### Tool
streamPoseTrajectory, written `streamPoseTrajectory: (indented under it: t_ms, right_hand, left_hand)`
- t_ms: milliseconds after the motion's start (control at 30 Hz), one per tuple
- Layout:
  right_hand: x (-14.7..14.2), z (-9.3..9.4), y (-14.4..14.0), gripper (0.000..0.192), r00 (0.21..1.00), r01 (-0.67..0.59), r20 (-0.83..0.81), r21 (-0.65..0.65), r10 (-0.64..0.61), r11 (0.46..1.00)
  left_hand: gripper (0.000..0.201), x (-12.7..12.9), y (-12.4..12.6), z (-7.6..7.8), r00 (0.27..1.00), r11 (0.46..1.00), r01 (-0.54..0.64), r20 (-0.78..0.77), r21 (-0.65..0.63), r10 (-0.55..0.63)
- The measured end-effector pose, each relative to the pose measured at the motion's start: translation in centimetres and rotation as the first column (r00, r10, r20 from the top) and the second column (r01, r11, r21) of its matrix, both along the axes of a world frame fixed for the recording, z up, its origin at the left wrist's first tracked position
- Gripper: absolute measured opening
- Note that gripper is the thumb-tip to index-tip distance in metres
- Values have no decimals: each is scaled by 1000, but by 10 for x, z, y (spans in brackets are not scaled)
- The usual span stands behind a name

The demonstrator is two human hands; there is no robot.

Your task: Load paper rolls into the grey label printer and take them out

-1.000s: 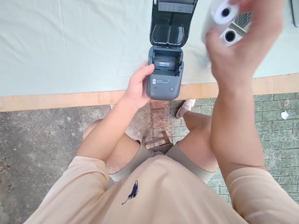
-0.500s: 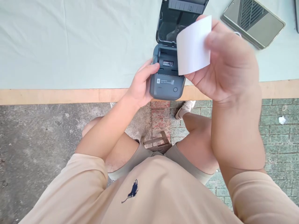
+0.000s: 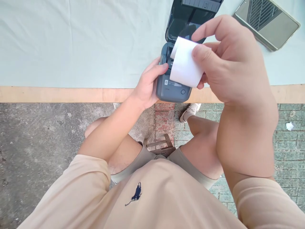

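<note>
My left hand [image 3: 149, 83] grips the left side of a dark grey label printer [image 3: 173, 93], its thumb on the rim of the paper bay. The printer's lid [image 3: 183, 24] is raised, tipped back away from me. Between thumb and fingers, my right hand [image 3: 228, 60] holds a white paper roll [image 3: 186, 65] by its right side, over the printer's open bay. The roll covers most of the bay and part of the printed label on the front. Whether the roll touches the printer, I cannot tell.
A phone [image 3: 269, 24] in a case lies at the upper right on the pale cloth [image 3: 71, 47]. The table's wooden edge [image 3: 59, 94] runs across below the hands. Under it are my legs, a small wooden stool [image 3: 162, 148] and paved ground.
My right hand has brought the paper roll down and left over the bay, turning it so its curled end shows. My left hand keeps its hold on the printer.
</note>
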State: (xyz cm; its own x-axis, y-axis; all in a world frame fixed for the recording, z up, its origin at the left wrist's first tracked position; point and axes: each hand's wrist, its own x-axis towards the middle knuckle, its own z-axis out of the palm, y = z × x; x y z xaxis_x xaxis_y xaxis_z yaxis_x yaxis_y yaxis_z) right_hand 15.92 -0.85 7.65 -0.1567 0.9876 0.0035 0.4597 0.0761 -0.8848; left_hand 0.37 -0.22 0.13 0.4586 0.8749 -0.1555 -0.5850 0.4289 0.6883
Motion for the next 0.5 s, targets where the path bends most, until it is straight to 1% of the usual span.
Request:
streamPoseTrajectory:
  t_ms: [67,133,233,333,433,500]
  right_hand:
    - [0,0,1,22,975,53,212,57,-64,997]
    - [0,1,1,24,926,19,374,98,-55,995]
    - [-2,2,2,24,832,-46,555,67,1,997]
    - [-6,3,5,20,774,-73,632,53,23,996]
    - [-7,1,7,20,764,-60,644,146,-48,987]
    - [-7,0,9,22,765,-61,642,159,-56,985]
  left_hand:
    - [14,-1,-1,-1,1000,1000,-9,20,-6,9]
    - [13,-2,-2,0,1000,1000,-16,16,-8,16]
    - [13,-2,-3,1,1000,1000,-17,-19,3,17]
    - [16,-2,-3,1,999,1000,-9,-46,25,10]
    - [16,-2,-3,1,999,1000,-7,-47,31,8]
    - [16,-2,-3,1,999,1000,-12,-43,27,14]
